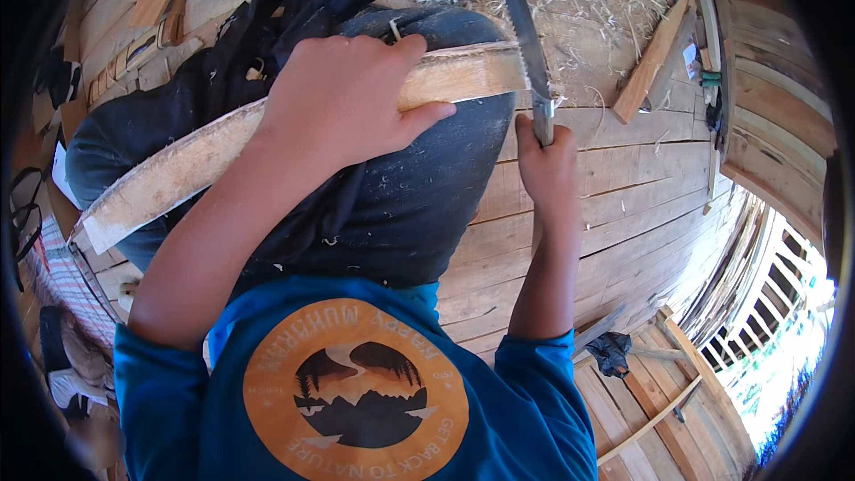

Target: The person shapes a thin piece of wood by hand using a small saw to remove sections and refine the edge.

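Note:
A long pale strip of wood (191,160) with a rough, bark-like edge lies across my legs, in dark trousers (392,205). My left hand (343,93) is closed over the strip, fingers behind it and thumb along its near side. In my right hand (548,160) is the handle of a handsaw, gripped in a fist. The toothed blade (518,13) of the saw points away from me, up past the frame's top edge. It stands at the strip's right end, its teeth against or very close to the wood; whether it has cut in I cannot tell.
Wood shavings (592,36) litter the plank floor (623,169) beyond the saw. An offcut board (655,62) lies at the right, near a wooden panel (775,98). A black plastic bag (610,352) sits at the lower right. Dark cloth (240,58) bunches beside my left leg.

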A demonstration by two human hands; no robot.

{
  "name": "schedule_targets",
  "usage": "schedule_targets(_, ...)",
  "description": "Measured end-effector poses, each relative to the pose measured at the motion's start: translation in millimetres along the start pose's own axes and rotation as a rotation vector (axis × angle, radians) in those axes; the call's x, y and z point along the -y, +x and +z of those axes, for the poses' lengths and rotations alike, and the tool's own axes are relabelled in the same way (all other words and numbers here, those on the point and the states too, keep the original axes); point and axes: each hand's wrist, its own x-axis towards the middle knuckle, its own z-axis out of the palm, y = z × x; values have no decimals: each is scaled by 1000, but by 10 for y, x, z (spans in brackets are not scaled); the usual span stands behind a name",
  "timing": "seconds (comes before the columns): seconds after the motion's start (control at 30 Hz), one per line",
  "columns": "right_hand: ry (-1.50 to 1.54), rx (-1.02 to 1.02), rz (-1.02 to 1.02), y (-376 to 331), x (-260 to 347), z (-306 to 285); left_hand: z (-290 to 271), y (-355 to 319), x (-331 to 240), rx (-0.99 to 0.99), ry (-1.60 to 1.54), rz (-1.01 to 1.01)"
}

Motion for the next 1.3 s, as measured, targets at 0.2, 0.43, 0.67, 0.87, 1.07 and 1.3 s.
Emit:
schedule_targets(0.2, -105, 74, 57, -408, -411, -211, 28, -28, 37, 14, 10, -11)
schedule_targets(0.43, -159, 29, 203, -1077, -826, -455, -12, -1, -19, 70, -9, -37)
schedule_targets(0.67, -38, 63, 74, -454, -378, -107, -13, -22, -25, 34, -2, -14)
schedule_targets(0.87, -16, 45, -9, 112, 52, 40, 5, -23, 8, 8, -28, 2)
schedule_targets(1.07, -88, 77, 83, -440, -426, -219, -29, -12, 17, 61, 6, -36)
schedule_targets(1.3, -124, 61, 221, -1019, -685, -390, 19, 8, -23, 67, 20, -46)
